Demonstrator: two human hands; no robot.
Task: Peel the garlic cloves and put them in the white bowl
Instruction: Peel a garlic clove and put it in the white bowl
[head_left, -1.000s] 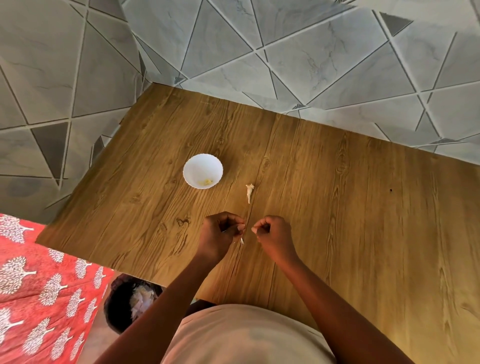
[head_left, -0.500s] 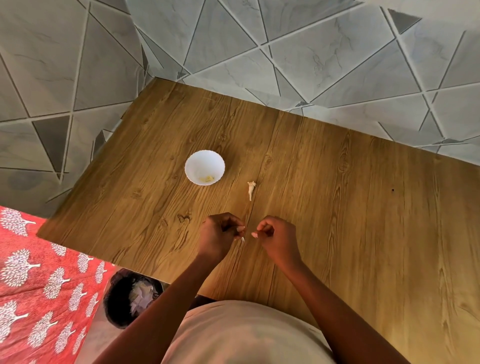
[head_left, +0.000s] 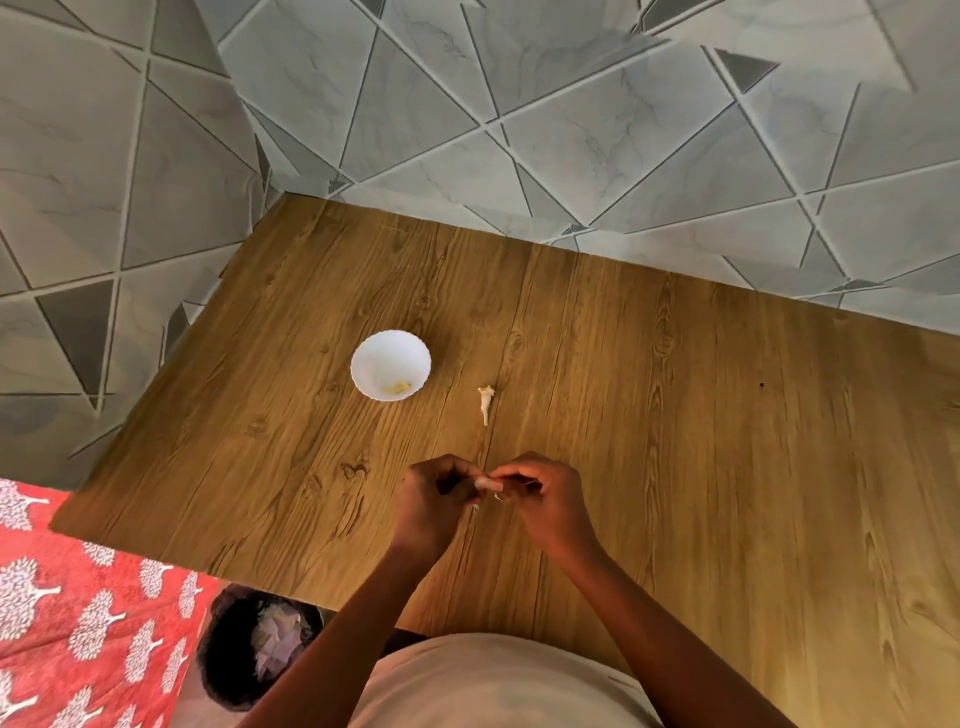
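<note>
- Left hand (head_left: 434, 499) and right hand (head_left: 545, 499) meeting fingertip to fingertip just below mid-frame, above the near part of the wooden worktop (head_left: 727, 467).
- Both in a curled grip, pinching one small pale garlic clove (head_left: 483, 484) between them; mostly hidden by the fingers, so how far peeled cannot be told.
- White bowl (head_left: 390, 372) up and left of the hands, well apart from them, standing on the worktop with a few yellowish bits at its bottom.
- Small whitish garlic scrap (head_left: 485, 402) lying right of the bowl, near but not touching, straight above the hands.
- Broad stretch of bare wood to the right of the hands, running to the right frame edge.
- Near worktop edge slanting from middle left down toward bottom centre, close under the left forearm.
- Far edge butting against the grey triangle-patterned tiled wall (head_left: 571, 130) across the upper frame; left edge running along the same tiling.
- Below the near edge, lower left: dark round bin (head_left: 228, 654) holding pale peel, beside a red cloth with white tree print (head_left: 78, 623).
</note>
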